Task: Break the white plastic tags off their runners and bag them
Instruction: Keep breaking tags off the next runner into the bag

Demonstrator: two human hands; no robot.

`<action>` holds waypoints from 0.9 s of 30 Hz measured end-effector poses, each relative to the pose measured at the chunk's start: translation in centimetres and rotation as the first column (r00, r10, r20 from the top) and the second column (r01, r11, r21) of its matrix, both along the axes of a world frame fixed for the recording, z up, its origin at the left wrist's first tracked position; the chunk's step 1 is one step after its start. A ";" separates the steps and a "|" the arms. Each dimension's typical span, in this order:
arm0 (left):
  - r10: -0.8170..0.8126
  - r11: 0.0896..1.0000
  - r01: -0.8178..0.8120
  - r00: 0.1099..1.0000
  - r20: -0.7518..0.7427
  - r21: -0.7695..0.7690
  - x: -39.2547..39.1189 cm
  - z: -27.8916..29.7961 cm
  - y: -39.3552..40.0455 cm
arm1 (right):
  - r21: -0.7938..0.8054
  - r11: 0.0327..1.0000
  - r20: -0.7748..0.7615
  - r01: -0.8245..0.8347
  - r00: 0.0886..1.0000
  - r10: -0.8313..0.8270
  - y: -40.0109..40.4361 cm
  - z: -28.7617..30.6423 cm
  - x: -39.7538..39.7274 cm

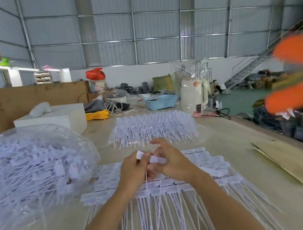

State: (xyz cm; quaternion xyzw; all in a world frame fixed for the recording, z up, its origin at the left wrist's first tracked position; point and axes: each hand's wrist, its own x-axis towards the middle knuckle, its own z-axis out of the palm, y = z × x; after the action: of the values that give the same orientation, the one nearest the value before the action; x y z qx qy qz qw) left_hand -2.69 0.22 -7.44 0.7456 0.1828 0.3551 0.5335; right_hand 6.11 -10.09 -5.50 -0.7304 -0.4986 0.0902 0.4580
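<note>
My left hand (133, 171) pinches a white plastic tag (140, 155) whose thin tail hangs down past my palm. My right hand (173, 162) pinches a second white tag (157, 159) right beside it; the two hands touch above the table. Under them lies a flat sheet of white tags on runners (203, 168), tails pointing toward me. A second stack of tags on runners (152, 128) lies farther back. At the left a clear plastic bag (28, 171) holds a big heap of loose white tags.
A white box (53, 118) stands behind the bag. Farther back are a blue basket (161, 101), a white kettle (192, 95) and yellow cord (97, 115). A cardboard sheet (289, 161) lies at the table's right edge. Blurred orange shapes (296, 73) fill the right side.
</note>
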 end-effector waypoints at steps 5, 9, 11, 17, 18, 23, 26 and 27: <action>-0.018 0.995 0.024 0.998 0.065 -0.102 -0.6 0.2 0.0 | -0.128 0.986 0.213 0.108 0.974 -0.079 -0.1 -0.3 0.2; -0.028 0.995 0.032 0.999 0.038 -0.094 -0.8 0.0 0.2 | -0.142 0.989 0.206 0.050 0.978 -0.020 0.1 -0.7 0.1; 0.013 0.994 -0.010 1.000 0.025 -0.108 -0.8 0.0 0.4 | -0.146 0.986 0.263 0.082 0.964 -0.041 0.2 -0.7 0.2; 0.102 0.987 -0.115 0.987 -0.122 -0.109 -0.6 0.3 1.4 | -0.152 0.986 0.301 0.065 0.953 -0.016 0.0 -0.6 0.1; 0.059 0.984 -0.079 0.990 -0.126 -0.159 -0.7 0.5 1.5 | -0.122 0.992 0.275 0.044 0.961 -0.008 0.0 -0.5 0.1; -0.135 0.944 0.086 0.981 -0.138 -0.318 -1.5 1.7 2.3 | -0.089 0.994 0.257 0.058 0.966 -0.033 -0.1 -0.2 0.5; -0.151 0.889 0.130 0.988 -0.014 -0.439 -3.3 2.4 5.4 | -0.083 0.949 0.358 0.303 0.898 -0.255 -2.6 0.0 2.8; -0.118 0.859 0.133 0.991 0.063 -0.494 -3.6 2.3 6.4 | 0.006 0.949 0.289 0.314 0.908 -0.302 -3.2 0.6 3.1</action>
State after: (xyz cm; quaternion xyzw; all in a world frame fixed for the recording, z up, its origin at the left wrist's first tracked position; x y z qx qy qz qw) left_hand -6.31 6.60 -5.12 0.5881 0.2109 0.2719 0.7319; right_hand 9.18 -13.26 -4.90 -0.8144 -0.4360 -0.0796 0.3747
